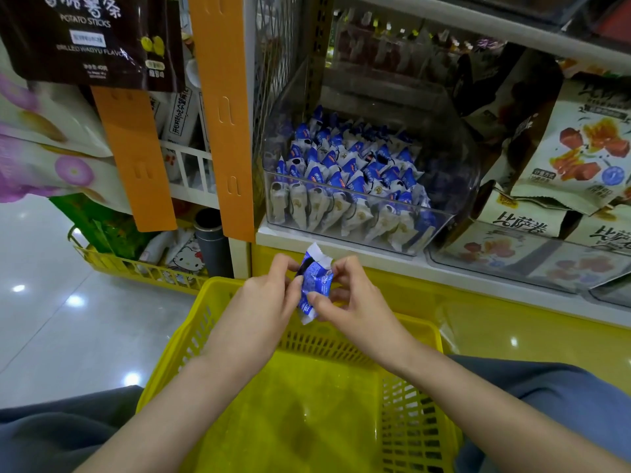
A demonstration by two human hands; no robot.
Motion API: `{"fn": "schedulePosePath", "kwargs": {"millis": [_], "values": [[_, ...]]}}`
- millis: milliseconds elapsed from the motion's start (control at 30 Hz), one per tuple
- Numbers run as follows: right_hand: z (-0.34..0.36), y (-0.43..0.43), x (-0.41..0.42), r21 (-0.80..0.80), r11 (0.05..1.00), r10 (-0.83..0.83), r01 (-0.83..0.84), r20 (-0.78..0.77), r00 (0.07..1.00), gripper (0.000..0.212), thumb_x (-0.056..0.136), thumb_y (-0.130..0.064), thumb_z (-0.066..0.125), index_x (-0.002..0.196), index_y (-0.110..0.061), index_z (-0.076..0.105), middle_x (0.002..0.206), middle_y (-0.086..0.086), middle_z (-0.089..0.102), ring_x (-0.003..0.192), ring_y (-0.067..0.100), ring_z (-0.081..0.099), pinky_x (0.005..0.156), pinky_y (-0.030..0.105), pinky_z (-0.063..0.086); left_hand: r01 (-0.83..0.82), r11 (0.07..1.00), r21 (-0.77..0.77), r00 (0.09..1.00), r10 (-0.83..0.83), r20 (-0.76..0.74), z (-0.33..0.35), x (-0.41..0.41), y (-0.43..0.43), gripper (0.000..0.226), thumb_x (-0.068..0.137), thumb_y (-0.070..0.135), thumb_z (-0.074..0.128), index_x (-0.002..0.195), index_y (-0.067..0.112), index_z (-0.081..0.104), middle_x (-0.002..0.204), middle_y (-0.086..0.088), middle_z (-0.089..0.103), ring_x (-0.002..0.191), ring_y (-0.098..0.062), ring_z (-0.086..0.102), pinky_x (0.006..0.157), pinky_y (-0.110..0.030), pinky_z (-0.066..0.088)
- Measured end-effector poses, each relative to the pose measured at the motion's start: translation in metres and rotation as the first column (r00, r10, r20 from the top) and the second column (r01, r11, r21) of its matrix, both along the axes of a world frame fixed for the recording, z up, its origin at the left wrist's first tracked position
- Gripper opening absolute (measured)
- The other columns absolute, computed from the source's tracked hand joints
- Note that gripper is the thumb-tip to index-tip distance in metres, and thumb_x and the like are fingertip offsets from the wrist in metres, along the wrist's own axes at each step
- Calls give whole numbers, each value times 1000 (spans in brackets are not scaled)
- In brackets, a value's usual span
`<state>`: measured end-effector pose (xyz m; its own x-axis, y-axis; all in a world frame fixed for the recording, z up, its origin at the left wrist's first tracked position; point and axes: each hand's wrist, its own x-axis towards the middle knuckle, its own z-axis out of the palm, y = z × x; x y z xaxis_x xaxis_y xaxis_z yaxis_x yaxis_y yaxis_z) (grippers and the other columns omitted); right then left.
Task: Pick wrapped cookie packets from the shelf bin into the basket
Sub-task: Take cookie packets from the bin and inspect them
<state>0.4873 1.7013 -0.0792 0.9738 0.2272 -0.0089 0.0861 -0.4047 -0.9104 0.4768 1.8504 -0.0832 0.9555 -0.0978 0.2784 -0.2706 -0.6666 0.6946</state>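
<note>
A blue and white wrapped cookie packet (314, 280) is held upright between both hands, above the far rim of the yellow basket (409, 435). My left hand (269, 295) pinches its left side and my right hand (351, 295) pinches its right side and lower end. Just above, on the shelf, a clear plastic bin (450, 172) holds several rows of the same blue and white packets (345, 172). The basket sits on my lap, and I see nothing lying on its floor.
Beige snack bags (580, 158) fill the shelf to the right of the bin. Orange hanging strips (222, 107) and a dark potato-sticks bag (92, 39) hang at left. A second yellow basket (143, 268) with goods stands on the glossy floor at left.
</note>
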Motion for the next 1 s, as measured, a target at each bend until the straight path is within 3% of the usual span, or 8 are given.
{"fn": "schedulePosePath", "kwargs": {"millis": [167,367,467,533,633,700,833,1000], "values": [[-1,-1,-2,-93,993,78,-71,77,994,28,82,-18,64,91,-24,39,84,-14,59,76,6,61,62,30,53,-25,998,53,999,22,48,-1,3,3,14,95,25,43,101,16,51,60,7,49,51,-12,44,48,-29,35],[0,-1,-3,-174,977,139,-120,100,985,29,83,-23,63,94,-24,37,91,-7,56,77,13,57,63,32,52,3,998,65,998,-8,70,-2,3,4,24,94,34,37,80,17,45,56,6,44,52,-19,46,49,-39,38],[-1,-1,-4,-148,985,107,-93,86,991,30,82,-25,65,90,-31,36,91,-12,55,73,11,58,62,30,51,-13,1000,-25,999,14,39,-2,5,3,26,96,26,39,69,24,38,52,8,39,49,-13,41,49,-32,29],[-2,0,-2,-104,994,28,-19,82,996,32,81,-25,67,89,-32,36,90,-13,56,69,11,59,62,30,52,-17,990,-139,999,13,-32,-2,6,1,23,96,26,39,75,25,47,56,7,48,54,-11,49,54,-34,41],[-1,-3,2,-120,988,-79,99,161,984,35,79,-27,69,90,-32,36,96,-6,58,67,10,58,63,23,49,37,869,-494,948,-187,-259,-1,2,-9,16,92,38,46,101,30,57,89,10,67,84,-7,64,79,-32,54],[-1,-5,1,-194,976,-53,102,241,969,37,78,-25,70,96,-29,37,103,-4,53,70,8,56,65,22,47,30,747,-664,890,-323,-323,-4,-2,-17,36,83,48,58,113,29,50,103,11,66,94,0,62,86,-23,51],[-3,-1,-5,-254,967,59,20,301,952,48,77,-33,71,115,-21,45,108,-9,45,85,-1,51,76,19,46,-176,674,-718,914,-159,-374,-5,5,-19,27,86,30,55,112,22,49,100,3,64,87,-2,62,80,-23,50],[3,-3,4,-106,988,-96,112,145,985,33,88,-25,60,119,-15,53,117,0,56,109,10,52,96,28,43,-315,543,-779,877,-147,-457,1,13,-12,17,94,28,47,103,22,59,101,4,70,96,-11,65,88,-30,49]]}}
